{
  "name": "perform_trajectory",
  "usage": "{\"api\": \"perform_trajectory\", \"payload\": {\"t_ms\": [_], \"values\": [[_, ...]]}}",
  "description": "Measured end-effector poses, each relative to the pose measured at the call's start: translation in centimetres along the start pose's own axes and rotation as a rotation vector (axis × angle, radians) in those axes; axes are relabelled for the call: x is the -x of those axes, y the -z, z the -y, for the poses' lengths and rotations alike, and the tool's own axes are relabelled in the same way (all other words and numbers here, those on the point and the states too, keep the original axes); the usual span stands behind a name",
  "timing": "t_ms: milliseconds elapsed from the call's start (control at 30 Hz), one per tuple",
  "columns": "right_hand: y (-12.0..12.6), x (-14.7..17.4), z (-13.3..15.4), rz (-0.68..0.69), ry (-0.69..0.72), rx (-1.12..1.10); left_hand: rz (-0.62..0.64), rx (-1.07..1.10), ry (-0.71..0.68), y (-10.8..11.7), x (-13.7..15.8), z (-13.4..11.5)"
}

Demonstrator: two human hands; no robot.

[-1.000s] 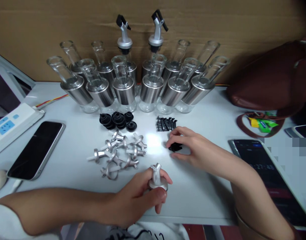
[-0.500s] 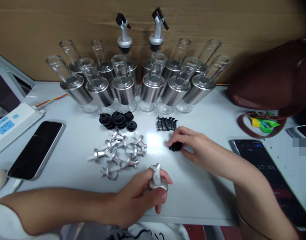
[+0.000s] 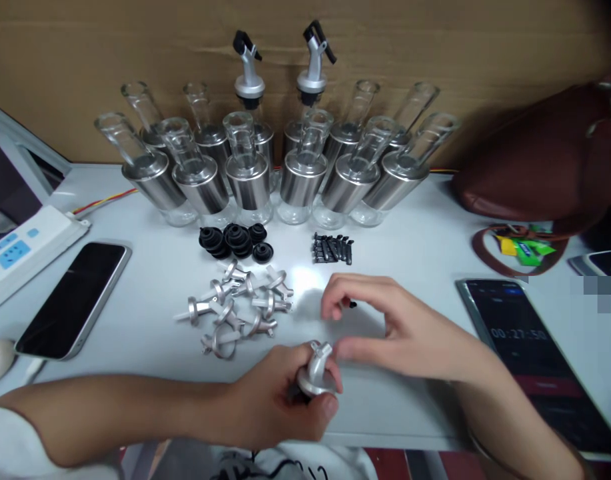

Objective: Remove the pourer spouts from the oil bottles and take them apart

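Note:
My left hand [image 3: 290, 400] is closed around a silver pourer spout [image 3: 315, 377], its bent tip pointing up and to the right. Just beside it is my right hand [image 3: 390, 327], thumb and curled fingers apart, with the thumb close to the spout tip. Behind the right fingers a speck of a black piece [image 3: 353, 305] shows; most of it is hidden. To the left lies a loose pile of silver pourer spouts [image 3: 230, 307]. Beyond are black ribbed stoppers [image 3: 238, 240] and a small group of black flip caps [image 3: 332, 249].
Glass bottles with steel sleeves [image 3: 304, 180] stand in two rows at the back, two with fitted pourers [image 3: 312, 60]. A phone [image 3: 72, 300] and power strip [image 3: 30, 247] lie left. Right are a larger phone showing a timer [image 3: 525, 353], a brown bag [image 3: 530, 160] and wrapped sweets [image 3: 525, 250].
My right hand has come away from the black piece on the table and moved toward my left hand, its fingers opening. The spout in my left hand has tilted to the right.

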State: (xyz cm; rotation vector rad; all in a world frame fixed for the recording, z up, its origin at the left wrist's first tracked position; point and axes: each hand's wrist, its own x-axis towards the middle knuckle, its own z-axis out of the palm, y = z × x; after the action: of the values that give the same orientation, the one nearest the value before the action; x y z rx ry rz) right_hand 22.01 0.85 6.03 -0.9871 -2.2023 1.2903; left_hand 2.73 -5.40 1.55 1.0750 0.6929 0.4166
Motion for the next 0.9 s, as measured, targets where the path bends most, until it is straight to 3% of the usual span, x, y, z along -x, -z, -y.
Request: {"api": "perform_trajectory", "payload": {"t_ms": [100,267,367,500,633,900], "values": [[-1.8,-0.6,0.3,0.104,-0.002,-0.054,-0.016,-0.078,-0.016,-0.1,-0.3,-0.3],[-3.9,-0.9,0.1,0.157,0.106,-0.033,0.007,-0.221,0.005,0.0,-0.3,-0.4],[-3.8,-0.6,0.2,0.109,0.118,0.036,0.016,-0.198,-0.032,0.2,-0.1,-0.5],[-2.6,-0.4,0.2,-0.061,0.173,-0.003,-0.069,-0.009,-0.130,0.2,0.0,-0.2],[-1.8,-0.3,0.0,-0.147,0.092,-0.021,-0.070,0.147,-0.101,0.1,0.1,0.4],[-2.1,-0.5,0.0,0.001,-0.040,-0.020,-0.135,0.172,-0.082,-0.1,-0.3,1.3]]}}
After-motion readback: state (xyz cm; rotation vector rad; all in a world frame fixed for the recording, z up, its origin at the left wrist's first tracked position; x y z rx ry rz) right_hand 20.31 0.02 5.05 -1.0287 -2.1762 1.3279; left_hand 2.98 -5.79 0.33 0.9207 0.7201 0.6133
